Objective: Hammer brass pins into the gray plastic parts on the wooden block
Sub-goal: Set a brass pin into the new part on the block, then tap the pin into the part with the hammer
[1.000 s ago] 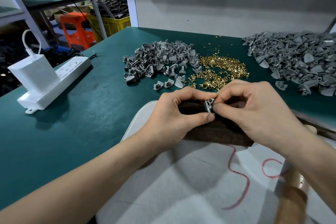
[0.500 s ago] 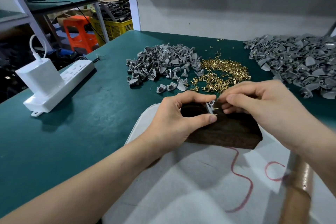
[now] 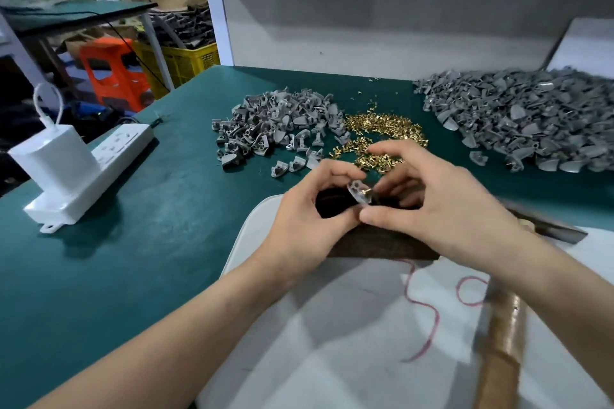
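Since half a second back: gray part [image 3: 358, 193] tipped up above the dark wooden block [image 3: 382, 246], and both thumbs now meet under it.

Nearest me, the hammer handle [image 3: 501, 342] (tape-wrapped wood) lies unheld.

Left hand [image 3: 299, 219]: grip pinches the part between thumb and forefinger. Right hand [image 3: 442, 209]: grip clamps the part's lower edge. I cannot tell whether it touches the brass pin [image 3: 367, 190] standing in a hole.

Judgement: seat the pin square, then lay the part flat on the block before striking.

Beyond on the tabletop [image 3: 149, 209]: a glittering pin heap [image 3: 385, 129] and matte, ribbed spare parts [image 3: 279, 123].
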A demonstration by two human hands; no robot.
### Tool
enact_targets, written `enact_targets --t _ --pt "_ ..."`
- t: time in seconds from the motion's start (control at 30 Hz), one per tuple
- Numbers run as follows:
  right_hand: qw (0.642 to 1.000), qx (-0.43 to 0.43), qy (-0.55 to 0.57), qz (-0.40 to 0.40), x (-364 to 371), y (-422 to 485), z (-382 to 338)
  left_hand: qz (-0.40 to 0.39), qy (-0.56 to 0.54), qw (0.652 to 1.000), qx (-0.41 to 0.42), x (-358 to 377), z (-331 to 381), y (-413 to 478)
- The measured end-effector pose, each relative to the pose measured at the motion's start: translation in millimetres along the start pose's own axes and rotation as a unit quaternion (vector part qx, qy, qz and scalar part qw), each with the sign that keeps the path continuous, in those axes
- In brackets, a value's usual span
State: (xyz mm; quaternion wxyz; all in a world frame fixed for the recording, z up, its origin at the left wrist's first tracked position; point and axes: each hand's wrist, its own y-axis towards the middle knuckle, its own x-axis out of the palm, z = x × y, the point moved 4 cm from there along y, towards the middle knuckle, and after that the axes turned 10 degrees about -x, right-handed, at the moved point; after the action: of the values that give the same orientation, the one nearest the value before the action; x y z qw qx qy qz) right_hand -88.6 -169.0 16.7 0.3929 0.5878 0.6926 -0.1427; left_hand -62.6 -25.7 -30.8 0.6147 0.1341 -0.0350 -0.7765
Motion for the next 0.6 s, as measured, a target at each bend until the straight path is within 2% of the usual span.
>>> enact_targets --t 0.1,0.17,0.23,0.3,0.37,0.6 --pt "0.995 0.040 -0.025 0.083 -26 -10 9 -0.013 -0.013 1.000 -0.023 0 -4 -1" --pt "0.972 0.107 -0.153 0.140 -46 -22 24 -0.026 -0.008 0.999 -0.031 0 -6 0" --pt "0.927 0.220 -0.284 0.107 -59 -39 41 -0.030 0.000 0.999 -0.036 0 -7 1" --pt "0.891 0.308 -0.334 0.020 -58 -57 57 -0.028 0.004 0.999 -0.042 0 -8 1" --pt "0.883 0.341 -0.323 -0.008 -50 -74 68 -0.036 0.007 0.998 -0.041 1 -7 1" --pt "0.881 0.398 -0.198 0.162 -53 -93 70 -0.046 -0.015 0.998 -0.038 0 -4 -3"
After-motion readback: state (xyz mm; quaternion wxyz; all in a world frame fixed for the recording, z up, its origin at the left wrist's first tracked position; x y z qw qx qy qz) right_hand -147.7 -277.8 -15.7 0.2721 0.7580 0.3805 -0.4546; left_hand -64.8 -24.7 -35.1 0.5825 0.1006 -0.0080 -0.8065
